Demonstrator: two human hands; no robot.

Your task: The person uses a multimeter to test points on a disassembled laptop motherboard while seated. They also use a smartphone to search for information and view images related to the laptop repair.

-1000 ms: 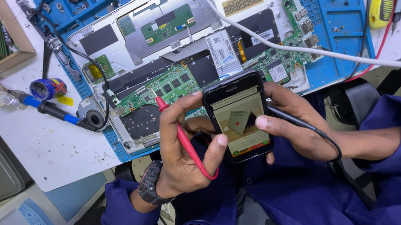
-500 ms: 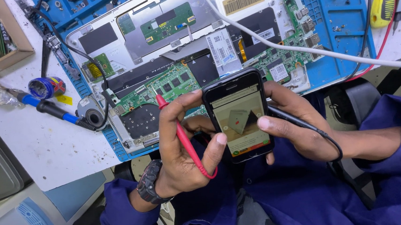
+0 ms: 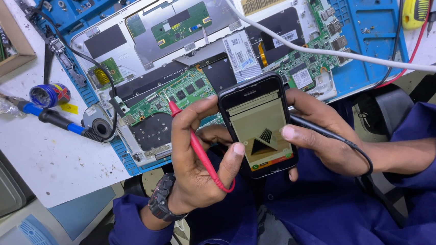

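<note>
Both my hands hold a black smartphone point(image 3: 259, 127) with its screen lit, above my lap. My left hand point(image 3: 194, 155) grips the phone's left edge, its thumb on the screen's lower left, and a red test probe point(image 3: 195, 145) is tucked between its fingers, tip pointing up at the circuit board. My right hand point(image 3: 321, 135) wraps the phone's right side, thumb resting on the screen, with a black test probe point(image 3: 326, 133) and its lead lying across the fingers. A dark wristwatch point(image 3: 161, 198) sits on my left wrist.
An opened laptop with a green circuit board point(image 3: 175, 92) lies on a blue work mat point(image 3: 370, 35). A white cable point(image 3: 356, 56) crosses it. A soldering iron with a blue handle point(image 3: 54, 116), a tape roll point(image 3: 47, 94), a cardboard box point(image 3: 2, 40) and a yellow screwdriver point(image 3: 416, 1) lie around.
My right thumb has shifted slightly on the phone's screen. The hands, phone and probes otherwise stay where they were.
</note>
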